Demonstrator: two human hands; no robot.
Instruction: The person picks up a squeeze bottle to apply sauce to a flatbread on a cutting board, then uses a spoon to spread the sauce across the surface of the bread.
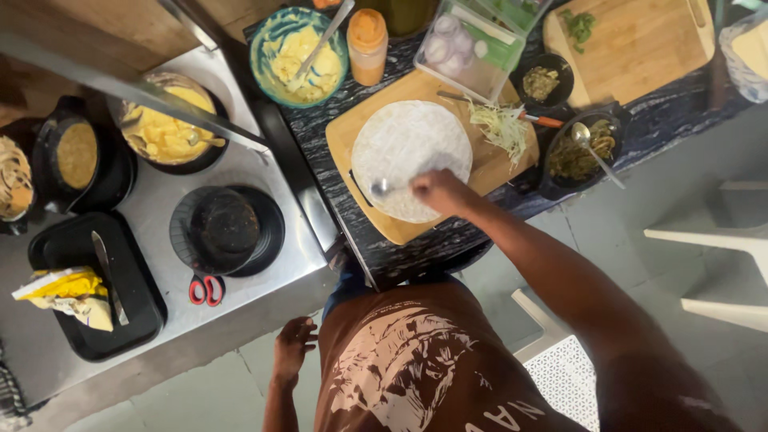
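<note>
A round white flatbread (408,148) lies flat on a wooden cutting board (352,132) on the dark counter. My right hand (438,190) reaches over its near edge and holds a metal spoon (382,189), whose bowl rests on the flatbread. A heap of shredded cabbage (502,126) sits on the board's right side. My left hand (293,344) hangs beside my hip with loose fingers, holding nothing, above the floor in front of the steel stove top.
A teal bowl (276,76) of yellow pieces with a spoon, an orange sauce bottle (367,46), a clear box of sliced onion (472,48) and a dark bowl of cooked greens (578,152) ring the board. The stove (272,224) holds pans, red scissors (205,290) and a black tray (136,300).
</note>
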